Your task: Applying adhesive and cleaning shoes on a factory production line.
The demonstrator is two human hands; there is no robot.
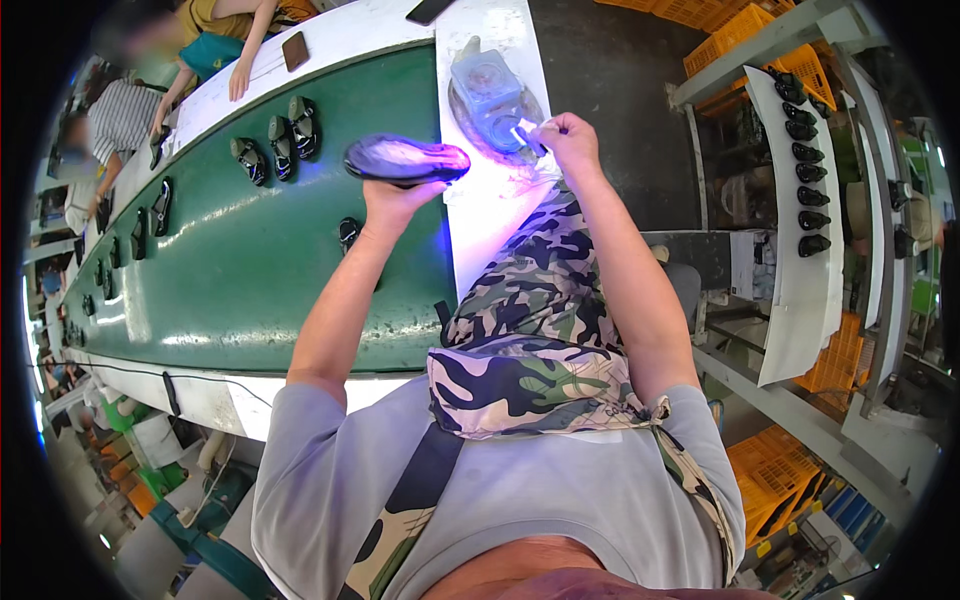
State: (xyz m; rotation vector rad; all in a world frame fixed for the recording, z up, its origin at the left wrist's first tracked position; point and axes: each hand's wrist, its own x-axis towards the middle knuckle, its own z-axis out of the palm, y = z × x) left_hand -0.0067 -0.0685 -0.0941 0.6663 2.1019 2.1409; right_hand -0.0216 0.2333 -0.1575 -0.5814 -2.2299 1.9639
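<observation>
Running across the scene is a long green conveyor belt [250, 260], carrying pairs of dark shoe soles [285, 140] spaced along it toward the far left. Flanking it on the right is a white tabletop [490, 215], where a camouflage apron [540, 330] is hanging from the person's chest over its edge. Standing well apart at far right is a white rack [805, 250] lined with more dark soles. Sitting at the far end of the tabletop is a blue-grey container [488, 92] on a round base. The left hand [398, 203] is grasping a dark shoe sole [405, 160] from below, holding it flat above the belt's right edge, its top glowing purple. The right hand [568, 140] is clenching a small white brush [524, 132], tip touching the container. Another person's hand [240, 80] is resting on the far white ledge.
</observation>
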